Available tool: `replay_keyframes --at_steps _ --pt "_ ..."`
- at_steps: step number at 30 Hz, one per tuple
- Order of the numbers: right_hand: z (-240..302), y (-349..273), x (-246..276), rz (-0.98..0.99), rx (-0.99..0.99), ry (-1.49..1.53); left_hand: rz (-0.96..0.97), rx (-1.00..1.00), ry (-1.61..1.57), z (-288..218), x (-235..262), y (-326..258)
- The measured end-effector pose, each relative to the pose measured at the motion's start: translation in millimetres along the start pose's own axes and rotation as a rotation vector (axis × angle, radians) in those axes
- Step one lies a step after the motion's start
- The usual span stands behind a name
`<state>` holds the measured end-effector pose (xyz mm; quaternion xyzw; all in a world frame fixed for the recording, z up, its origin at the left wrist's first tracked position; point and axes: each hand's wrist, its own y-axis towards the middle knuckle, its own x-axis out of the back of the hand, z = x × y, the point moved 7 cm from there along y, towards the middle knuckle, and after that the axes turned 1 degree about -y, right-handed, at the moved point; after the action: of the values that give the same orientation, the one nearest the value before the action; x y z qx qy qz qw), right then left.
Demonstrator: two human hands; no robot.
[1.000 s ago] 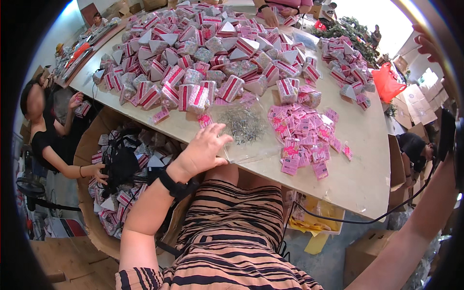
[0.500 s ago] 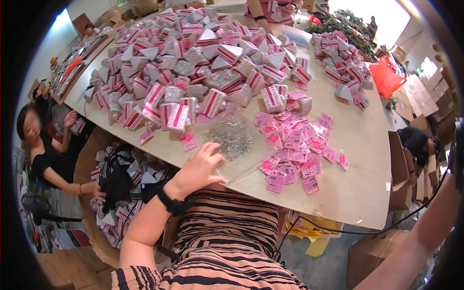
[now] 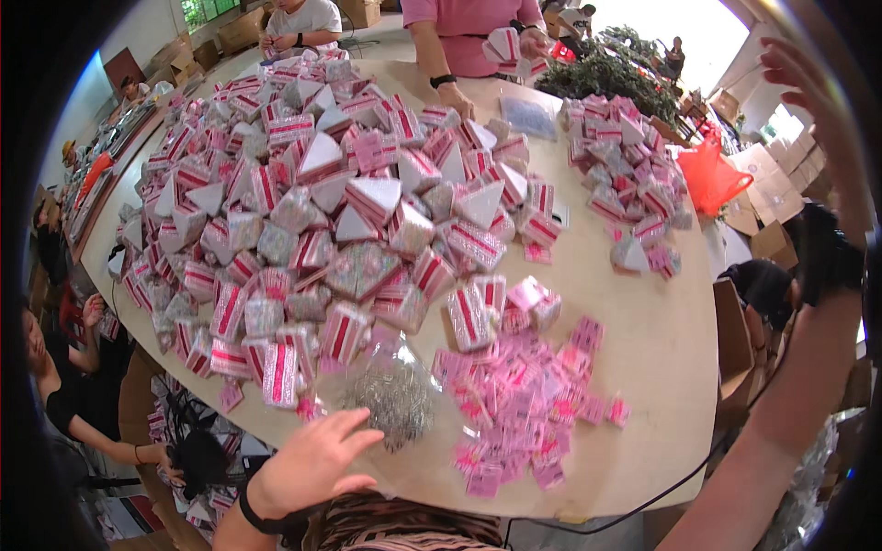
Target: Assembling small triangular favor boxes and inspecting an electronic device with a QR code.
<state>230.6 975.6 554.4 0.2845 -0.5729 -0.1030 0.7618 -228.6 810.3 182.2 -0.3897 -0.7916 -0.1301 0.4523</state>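
My left hand [image 3: 317, 464] is over the near edge of the table, fingers spread and nothing in them. Just beyond its fingertips, a heap of thin silvery metal pieces [image 3: 395, 404], like pins, lies on a clear plastic sheet or bag [image 3: 441, 450]. To the right of that spreads a loose pile of pink printed cards [image 3: 528, 404]. Past these rises a large mound of cake-slice-shaped pieces [image 3: 340, 202] in pink, white and glitter. My right hand [image 3: 808, 101] is raised high at the right rim, dim and bent by the lens, its fingers apart and apparently empty.
A smaller pile of slices [image 3: 629, 174] and a red plastic bag [image 3: 712, 174] are at the right. Across the pale table [image 3: 634, 367], a person in pink [image 3: 464, 37] handles slices. At the left, another person reaches toward a carton of slices. A black cable [image 3: 634, 510] runs along the front edge.
The view has tilted up, showing more of the far side. My right hand has come into view at the upper right. My left hand stays open beside the metal pieces.
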Motion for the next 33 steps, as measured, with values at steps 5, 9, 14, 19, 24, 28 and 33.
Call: replay_keyframes --at_steps 5,9,14,19,24,28,33 --pt "-60.7 50.1 -173.1 0.255 -0.190 0.177 -0.020 0.013 -0.107 9.9 23.2 35.7" --pt "-94.1 41.3 -311.1 0.630 -0.152 0.065 0.046 0.170 -0.189 21.0 33.6 45.3" --pt "-167.0 21.7 -441.5 0.694 -0.258 0.035 -0.166 0.232 -0.273 28.1 49.5 63.1" --pt "-192.1 28.2 -516.9 0.619 -0.321 -0.017 -0.352 0.354 -0.279 37.3 58.3 76.2" --pt "-193.5 35.2 -562.1 0.577 -0.385 -0.088 -0.426 0.429 -0.259 43.7 57.3 84.9" --pt "-200.1 35.1 -573.7 0.502 -0.429 0.014 -0.427 0.406 -0.229 46.6 59.0 94.7" --pt "-218.0 32.3 -581.5 0.515 -0.377 0.029 -0.420 0.391 -0.220 48.9 57.6 103.0"
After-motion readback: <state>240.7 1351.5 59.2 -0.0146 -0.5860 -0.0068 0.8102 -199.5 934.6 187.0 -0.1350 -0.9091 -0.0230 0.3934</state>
